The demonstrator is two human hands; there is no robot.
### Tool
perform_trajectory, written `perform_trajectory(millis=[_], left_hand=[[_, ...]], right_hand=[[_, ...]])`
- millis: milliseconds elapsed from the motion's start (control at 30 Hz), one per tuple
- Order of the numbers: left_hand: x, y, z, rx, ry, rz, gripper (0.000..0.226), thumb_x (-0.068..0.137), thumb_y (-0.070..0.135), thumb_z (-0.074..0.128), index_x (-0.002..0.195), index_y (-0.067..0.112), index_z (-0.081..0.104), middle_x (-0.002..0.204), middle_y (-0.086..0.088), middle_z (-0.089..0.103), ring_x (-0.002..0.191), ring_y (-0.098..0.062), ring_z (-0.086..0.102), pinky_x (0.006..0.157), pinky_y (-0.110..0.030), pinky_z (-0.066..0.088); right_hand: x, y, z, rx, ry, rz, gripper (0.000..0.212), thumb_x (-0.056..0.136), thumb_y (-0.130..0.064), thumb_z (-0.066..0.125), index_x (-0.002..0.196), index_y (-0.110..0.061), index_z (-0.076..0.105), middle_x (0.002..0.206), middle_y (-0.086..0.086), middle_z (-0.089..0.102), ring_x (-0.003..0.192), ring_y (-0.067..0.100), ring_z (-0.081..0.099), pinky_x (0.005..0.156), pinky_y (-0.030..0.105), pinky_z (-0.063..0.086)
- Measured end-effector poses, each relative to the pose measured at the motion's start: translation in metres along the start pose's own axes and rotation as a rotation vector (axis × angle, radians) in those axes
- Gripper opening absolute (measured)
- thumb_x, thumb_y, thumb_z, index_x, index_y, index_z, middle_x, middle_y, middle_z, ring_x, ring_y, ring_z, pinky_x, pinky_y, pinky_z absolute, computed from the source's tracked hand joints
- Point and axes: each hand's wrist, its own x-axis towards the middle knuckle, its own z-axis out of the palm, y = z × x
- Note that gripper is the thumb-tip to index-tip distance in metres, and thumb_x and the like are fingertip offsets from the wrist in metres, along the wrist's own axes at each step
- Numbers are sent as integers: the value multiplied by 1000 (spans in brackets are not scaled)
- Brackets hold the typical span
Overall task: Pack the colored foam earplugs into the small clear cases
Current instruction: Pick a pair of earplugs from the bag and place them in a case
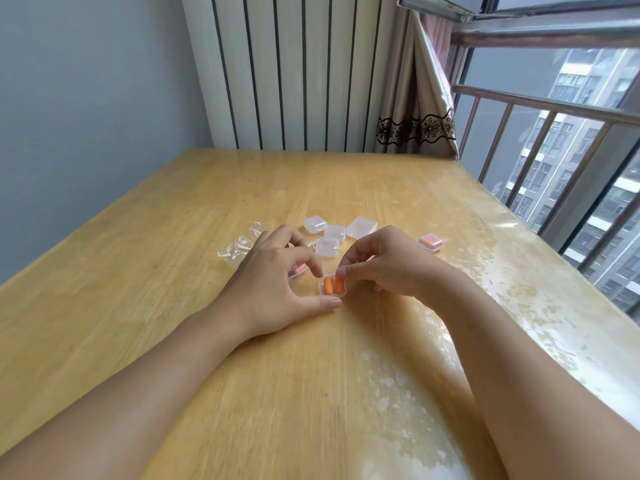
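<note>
— Pale varnished wood forms the table point(194, 209), its gloss worn into whitish patches on the window side. What is held at the grip?

— A small clear case point(332, 287), square with rounded corners, is pinched between the thumb and forefinger of the left hand point(273, 275). Two orange foam earplugs point(333, 285), short soft cylinders, are seen lying side by side in it. The right one is touched or pinched by the curled fingertips of the right hand point(384, 265); which of the two cannot be told.

— And just beyond the grip?

— A closed clear case point(327, 247) lies directly behind it, with three more clear cases point(346, 227) a little farther back, all frosted, glossy plastic. Something pink point(298, 269) is glimpsed under the left hand, mostly hidden.

— To the sides?

— A case holding pink earplugs point(430, 242) is set on the table to the right of the right hand. Crumpled clear plastic wrapping point(239, 245) is seen to the left, behind the left hand.

— And the room?

— A white ribbed radiator point(294, 71) is mounted behind the table against a grey-blue wall point(86, 98). A beige curtain point(415, 98) with a dark lace band hangs beside it, and metal window bars point(540, 102) with tower blocks beyond are seen at the right.
</note>
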Motion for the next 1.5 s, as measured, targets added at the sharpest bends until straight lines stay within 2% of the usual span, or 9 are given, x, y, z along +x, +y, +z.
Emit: perform_trajectory(millis=[300, 467, 600, 800, 900, 1067, 1200, 1367, 1500], left_hand=[[1, -3, 3, -48, -35, -23, 34, 60, 56, 86, 86, 39, 74, 104, 18, 50, 105, -6, 48, 79, -5, 35], [1, -4, 4, -62, -5, -32, 32, 59, 54, 88, 82, 38, 72, 104, 18, 49, 105, -7, 47, 78, 1, 32], [2, -5, 4, -70, -23, -25, 30, 60, 55, 87, 82, 38, 75, 105, 18, 50, 105, -8, 48, 81, -11, 38], [1, -7, 2, -46, -30, -22, 29, 63, 55, 85, 86, 41, 76, 108, 19, 49, 107, -6, 47, 80, -15, 38], [2, -4, 4, -48, -2, -20, 32, 61, 54, 87, 84, 37, 73, 106, 19, 51, 106, -8, 49, 83, -20, 41], [3, -3, 3, -19, 65, -41, 60, 55, 54, 90, 103, 34, 60, 101, 26, 53, 100, -9, 48, 80, -13, 38], [1, -1, 3, -57, 49, -80, 79, 58, 54, 90, 127, 40, 56, 102, 29, 64, 101, -2, 46, 77, -13, 39], [1, -2, 5, -91, -15, -76, 69, 66, 48, 87, 128, 44, 57, 98, 29, 68, 106, 9, 43, 79, -14, 39], [0, -2, 6, -125, -10, -86, 64, 70, 44, 86, 127, 42, 59, 97, 29, 65, 108, 5, 48, 82, -10, 38]], right_hand=[[2, 1, 3, 25, 26, -14, 7, 82, -23, 83, 81, -16, 83, 59, -2, 55, 47, 6, 39, 51, 23, 34], [-2, -2, -2, -75, -15, -78, 5, 88, -16, 77, 91, -15, 82, 37, -22, 49, 39, -1, 45, 41, 7, 28], [0, 2, 0, -105, 15, -93, 3, 85, -18, 81, 87, -19, 82, 37, -19, 49, 35, 3, 41, 38, 10, 27], [3, 7, 0, 210, 61, -52, 24, 81, -10, 83, 91, -10, 62, 91, 9, 79, 62, 7, 62, 58, 23, 44], [4, 7, 2, 144, 52, -46, 32, 83, -15, 82, 112, -19, 68, 91, 0, 78, 65, 0, 64, 62, 20, 45], [2, 5, 2, 202, 61, -117, 15, 84, 4, 76, 96, -5, 79, 85, 6, 77, 61, 11, 61, 57, 23, 52], [-1, 2, -2, 157, 9, -137, 20, 83, 0, 77, 97, -14, 81, 94, 4, 80, 86, 31, 75, 87, 46, 61], [-6, 3, -9, 77, -172, -131, 33, 79, -6, 84, 108, -18, 79, 95, 0, 81, 94, 12, 76, 91, 34, 60], [-1, 3, 0, -37, -102, -200, 40, 70, -6, 90, 106, -20, 79, 94, -4, 78, 87, 16, 74, 86, 36, 61]])
